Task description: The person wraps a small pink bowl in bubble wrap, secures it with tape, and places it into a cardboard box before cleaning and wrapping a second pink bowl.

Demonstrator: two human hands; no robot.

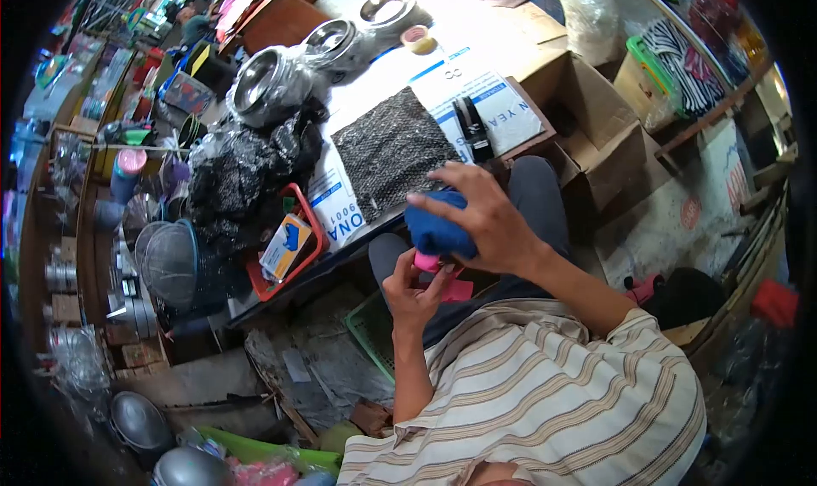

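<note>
My left hand (pixel 413 286) is closed on a small pink piece (pixel 427 262) at the lower end of a rounded dark blue object (pixel 436 228), which looks soft like cloth. Over the blue object's right side rests my right hand (pixel 481 214), its thumb and fingers curved around it. More pink material (pixel 458 292) shows below, near my lap. Just beyond my hands lies a black bubble wrap sheet (pixel 396 145) on the table. Close to the sheet's right edge is a black tape dispenser (pixel 471 128). What joins the pink and blue parts is hidden by my fingers.
Plastic-wrapped metal bowls (pixel 260 82) and crumpled black plastic (pixel 251 158) stand along the table's left side. A red basket (pixel 317 239) sits at its near left corner. A tape roll (pixel 417 39) lies farther back. An open cardboard box (pixel 587 116) is on the right.
</note>
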